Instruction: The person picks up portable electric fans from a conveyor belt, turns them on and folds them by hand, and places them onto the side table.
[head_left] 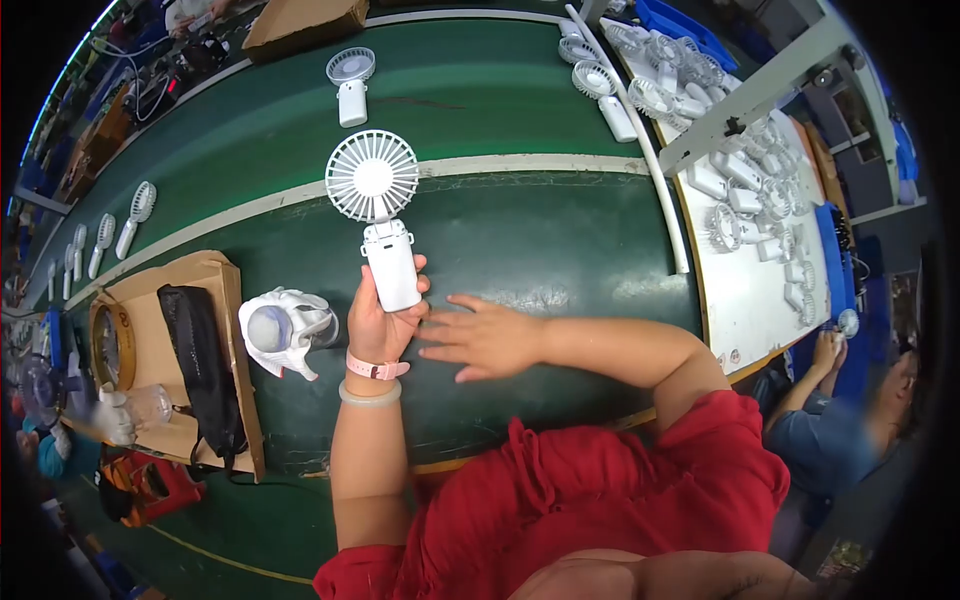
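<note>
Sleeves [725, 440] of red cloth are framing the nearest ground. Beyond them, the left hand [385, 325], its wrist carrying a pink watch strap [376, 369] and a pale bangle [370, 395], is closing around the handle of a white handheld fan [388, 245], thumb on one side, fingertips on the other. The fan is pointing its round guard away from the body, over the green bench [600, 240]. The right hand [485, 338] is spreading its fingers wide just beside the left, holding nothing visible; whether it is touching the bench, I cannot tell.

In my judgement, the hold is looking sound, since it is leaving guard and neck free. Good handling is setting the fingers low on the casing, putting no pressure on the thin ribs, and squaring the front to the eye.

Beside the left wrist, a white plastic bag [282, 330] is wrapping a rounded item. Further left, a cardboard tray [247, 390] is holding a black pouch [200, 365].

Past a pale strip [540, 166], a second fan [352, 92] is lying. Rightward, a white board [728, 320] is bearing many more.
</note>
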